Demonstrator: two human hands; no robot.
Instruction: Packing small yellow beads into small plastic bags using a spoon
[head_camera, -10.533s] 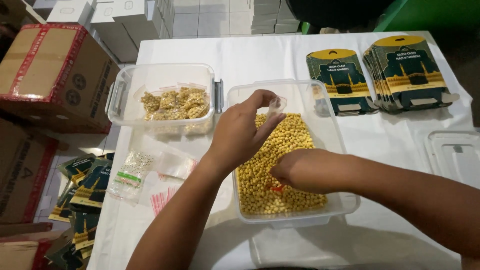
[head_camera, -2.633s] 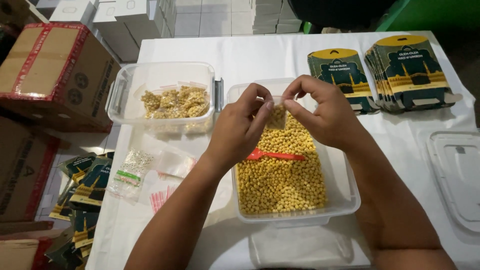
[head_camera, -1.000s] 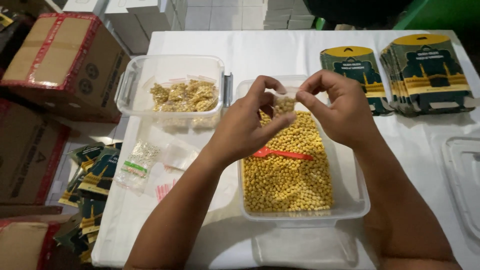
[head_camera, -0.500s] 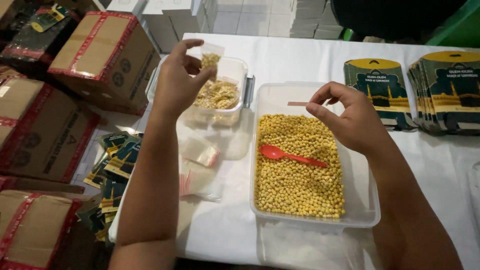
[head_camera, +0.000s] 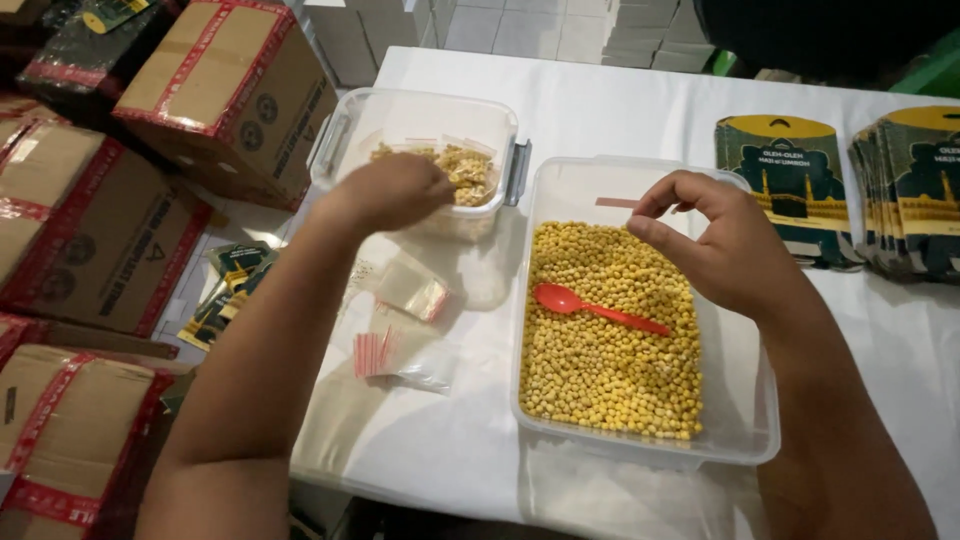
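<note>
My left hand reaches down into a small clear tub at the left, fingers curled among several small bags of yellow beans; the filled bag it carries is mostly hidden under the fingers. My right hand hovers over the far end of a large clear tub, thumb and forefinger apart, holding nothing. That tub is filled with loose yellow beans, and a red plastic spoon lies on top of them.
Empty small zip bags lie on the white tablecloth between the tubs and the table's left edge. Printed dark card sleeves and a stack of them sit at the right. Taped cardboard boxes stand on the floor left.
Both hands pinched the filled bag shut over the large tub; then my left hand carried it left and lowered it into the small tub. My right hand stayed above the beans.
</note>
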